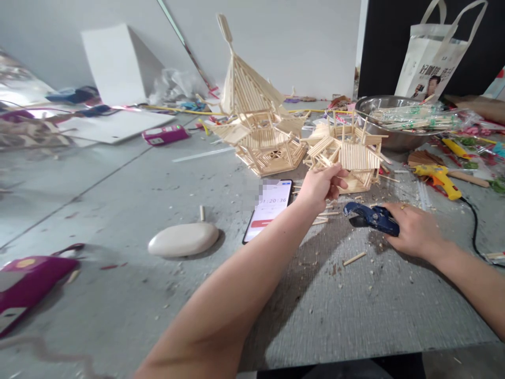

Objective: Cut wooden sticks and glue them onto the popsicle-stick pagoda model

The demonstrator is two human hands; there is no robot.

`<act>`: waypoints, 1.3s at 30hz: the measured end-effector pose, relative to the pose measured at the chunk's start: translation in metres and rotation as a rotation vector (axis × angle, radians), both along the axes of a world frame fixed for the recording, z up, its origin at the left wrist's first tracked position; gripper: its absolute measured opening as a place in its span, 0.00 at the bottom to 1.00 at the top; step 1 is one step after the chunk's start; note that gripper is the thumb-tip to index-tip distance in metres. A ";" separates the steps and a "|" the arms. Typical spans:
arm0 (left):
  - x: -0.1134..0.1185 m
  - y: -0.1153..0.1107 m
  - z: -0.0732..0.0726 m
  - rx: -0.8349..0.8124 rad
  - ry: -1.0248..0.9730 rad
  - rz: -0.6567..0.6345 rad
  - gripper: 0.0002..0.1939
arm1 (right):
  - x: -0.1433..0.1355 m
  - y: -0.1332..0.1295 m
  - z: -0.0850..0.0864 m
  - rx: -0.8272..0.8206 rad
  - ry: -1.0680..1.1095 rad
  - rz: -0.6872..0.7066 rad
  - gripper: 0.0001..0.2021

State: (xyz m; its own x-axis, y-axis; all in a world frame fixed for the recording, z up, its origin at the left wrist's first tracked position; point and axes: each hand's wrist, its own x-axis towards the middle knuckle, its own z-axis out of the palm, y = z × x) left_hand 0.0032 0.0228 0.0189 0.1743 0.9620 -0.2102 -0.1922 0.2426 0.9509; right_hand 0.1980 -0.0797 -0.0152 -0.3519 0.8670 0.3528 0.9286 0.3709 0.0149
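My left hand (321, 184) reaches forward to the smaller model of wooden sticks (357, 157). Its thumb and forefinger are pinched at the front of the model, and whatever lies between them is too small to make out. In my right hand (414, 229), resting low over the table, is a dark blue hand cutter (379, 218) with its jaw end pointing left. One loose wooden stick (354, 258) lies in front of the cutter. Behind and left of my left hand stands a larger stick model (272, 152) with a pointed roof.
A phone (268, 205) showing a timer lies beside my left forearm. Left of it rests a smooth white oval object (183, 239). To the right are a yellow glue gun (437, 176) with a black cord and a metal bowl (408, 139) holding bagged sticks. Wood scraps litter the table.
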 end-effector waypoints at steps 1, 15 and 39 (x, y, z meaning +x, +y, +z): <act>0.000 0.000 0.000 0.000 0.001 0.002 0.13 | 0.000 0.000 0.000 0.002 0.001 0.001 0.22; 0.001 0.002 0.000 0.007 0.019 -0.012 0.12 | 0.000 0.000 0.000 0.010 -0.009 -0.004 0.23; 0.004 -0.085 -0.013 0.513 0.608 -0.209 0.11 | -0.013 -0.004 0.022 -0.274 1.389 -0.070 0.10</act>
